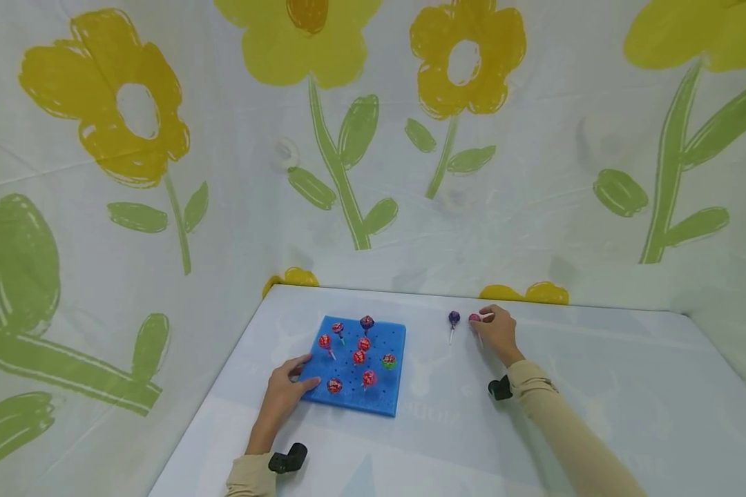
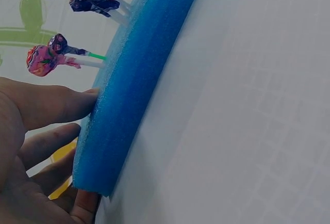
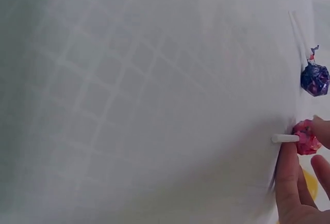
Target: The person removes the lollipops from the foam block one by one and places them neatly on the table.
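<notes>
My left hand (image 1: 281,392) holds the left edge of a blue foam board (image 1: 382,407); in the left wrist view its thumb (image 2: 67,102) rests on the top face, with the fingers around the side. Several wrapped lollipops stand in the board by their sticks, among them a red one (image 1: 334,386) near the front and a red-green one (image 1: 388,360) on the right. To the right of the board, my right hand (image 1: 500,333) pinches the head of a pink lollipop (image 3: 305,140), its white stick pointing toward the wrist camera. Beside it a dark purple lollipop (image 1: 454,317) lies on the table.
The white table (image 1: 597,386) runs back to a pale curtain (image 1: 534,172) printed with yellow flowers and green stems, which also hangs along the left. Rows of small holes mark the board's top. A black wrist camera (image 1: 500,388) sits on each forearm.
</notes>
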Available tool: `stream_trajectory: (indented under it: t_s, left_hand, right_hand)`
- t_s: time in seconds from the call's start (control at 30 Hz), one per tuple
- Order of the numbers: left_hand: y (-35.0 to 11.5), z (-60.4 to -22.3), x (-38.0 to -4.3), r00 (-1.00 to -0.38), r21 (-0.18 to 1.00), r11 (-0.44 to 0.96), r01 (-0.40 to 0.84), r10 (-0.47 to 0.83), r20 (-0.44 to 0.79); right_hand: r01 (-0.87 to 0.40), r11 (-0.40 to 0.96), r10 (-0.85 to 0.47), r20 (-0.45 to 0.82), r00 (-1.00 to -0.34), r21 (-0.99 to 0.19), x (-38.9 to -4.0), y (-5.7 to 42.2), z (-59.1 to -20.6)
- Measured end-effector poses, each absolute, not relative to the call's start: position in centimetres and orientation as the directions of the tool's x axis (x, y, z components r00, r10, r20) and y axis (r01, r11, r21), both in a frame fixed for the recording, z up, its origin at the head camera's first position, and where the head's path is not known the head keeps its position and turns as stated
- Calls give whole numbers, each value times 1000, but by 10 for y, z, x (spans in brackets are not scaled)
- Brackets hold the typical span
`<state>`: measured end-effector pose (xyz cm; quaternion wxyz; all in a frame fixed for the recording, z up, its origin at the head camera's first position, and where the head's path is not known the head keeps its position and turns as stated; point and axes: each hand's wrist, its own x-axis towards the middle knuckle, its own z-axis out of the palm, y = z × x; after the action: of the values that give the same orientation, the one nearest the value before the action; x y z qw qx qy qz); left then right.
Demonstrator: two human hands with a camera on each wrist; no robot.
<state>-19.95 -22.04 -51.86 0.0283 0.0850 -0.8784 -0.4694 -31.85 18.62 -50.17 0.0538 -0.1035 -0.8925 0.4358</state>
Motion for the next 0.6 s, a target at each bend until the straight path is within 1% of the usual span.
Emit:
stream_trajectory:
  t_s: [0.2,0.6]
  left_hand:
    - [-221,-519,-199,-986,842,528,-110,-165,-25]
    - [-222,-515,-197,-988,841,531,-102,-155,-22]
  right_hand:
    - [129,608,220,10,-976,-784,-315,189,-500]
    - [138,566,194,-31,-980,-813,-312,188,-500]
